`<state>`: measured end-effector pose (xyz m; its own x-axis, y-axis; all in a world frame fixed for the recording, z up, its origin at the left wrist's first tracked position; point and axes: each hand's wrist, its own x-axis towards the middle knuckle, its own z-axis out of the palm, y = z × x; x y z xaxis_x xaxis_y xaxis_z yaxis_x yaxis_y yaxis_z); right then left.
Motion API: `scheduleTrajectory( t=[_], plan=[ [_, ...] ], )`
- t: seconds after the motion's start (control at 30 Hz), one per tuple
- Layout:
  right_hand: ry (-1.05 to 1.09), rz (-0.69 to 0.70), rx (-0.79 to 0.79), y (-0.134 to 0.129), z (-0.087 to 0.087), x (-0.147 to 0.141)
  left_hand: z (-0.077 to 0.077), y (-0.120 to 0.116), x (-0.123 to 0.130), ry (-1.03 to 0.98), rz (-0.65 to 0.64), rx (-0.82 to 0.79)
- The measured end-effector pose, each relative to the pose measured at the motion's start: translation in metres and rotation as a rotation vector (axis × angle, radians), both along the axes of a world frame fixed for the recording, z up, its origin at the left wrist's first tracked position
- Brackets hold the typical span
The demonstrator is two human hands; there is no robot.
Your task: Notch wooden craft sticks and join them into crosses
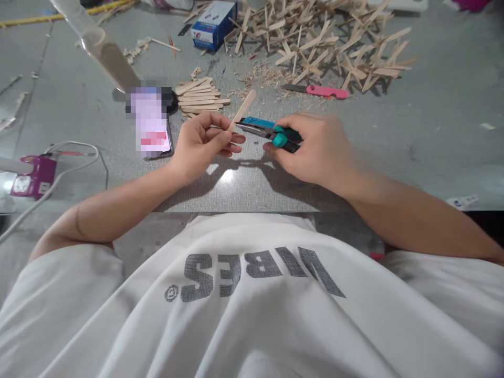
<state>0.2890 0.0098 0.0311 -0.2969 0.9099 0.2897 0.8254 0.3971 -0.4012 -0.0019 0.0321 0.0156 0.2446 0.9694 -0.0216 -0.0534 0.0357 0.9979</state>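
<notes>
Head view: the left hand (202, 139) pinches a stick (244, 108); the right hand (321, 144) grips pliers (268, 134), their tips at the stick just above that pinch. Beyond the grip lie more sticks (199, 95) and a pink knife (323, 92); left of it, a phone (152, 123).

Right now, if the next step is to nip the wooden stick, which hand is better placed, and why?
The right hand, I'd judge: it grips the pliers, whose tips are at the wooden stick. The left hand pinches the stick's near end, so it seems better suited to steadying.
</notes>
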Motion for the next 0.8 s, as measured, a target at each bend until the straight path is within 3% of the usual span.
scheduleTrajectory(
  t=[0.53, 0.8],
  plan=[
    [-0.071, 0.010, -0.025, -0.002, 0.005, 0.000, -0.012, 0.000, -0.003, 0.014, 0.005, 0.077],
    [-0.016, 0.046, 0.065, 0.002, -0.008, 0.006, -0.023, 0.002, -0.004, 0.020, -0.034, 0.191]
  ],
)
